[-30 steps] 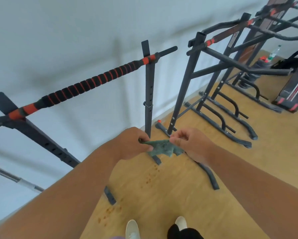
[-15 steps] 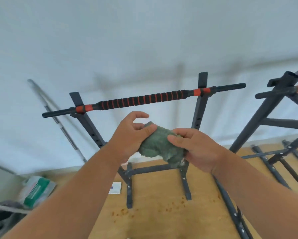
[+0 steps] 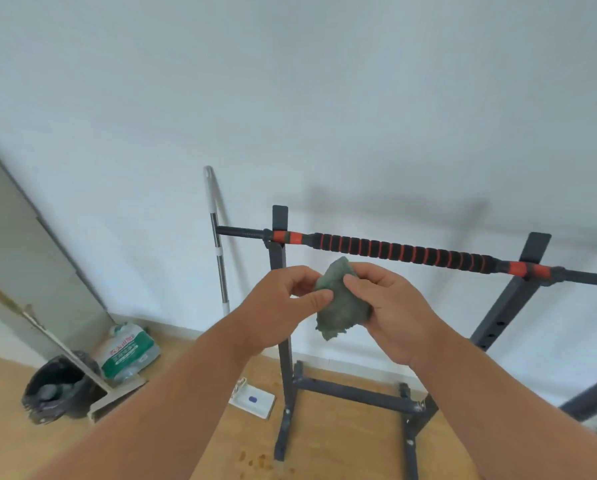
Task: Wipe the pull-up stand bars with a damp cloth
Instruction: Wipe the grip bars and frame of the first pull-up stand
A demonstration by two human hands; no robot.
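A crumpled green cloth (image 3: 342, 306) is held up between both hands, in front of the pull-up stand. My left hand (image 3: 283, 303) pinches its left edge with thumb and fingers. My right hand (image 3: 394, 306) grips its right side, thumb across the front. The stand's horizontal bar (image 3: 401, 252), wrapped in black and orange foam, runs just behind and above the cloth, resting on two dark grey uprights (image 3: 279, 258). Neither hand touches the bar.
A mop handle (image 3: 217, 244) leans on the white wall left of the stand. At lower left sit a black bin (image 3: 54, 389), a large water bottle (image 3: 127, 349) and a leaning board (image 3: 30, 244). A white floor socket (image 3: 254, 400) lies near the stand's base bar (image 3: 352, 393).
The view has swung left, so the stand now sits to the right and the bin and mop appear. The cloth went from stretched between the hands to bunched up and raised.
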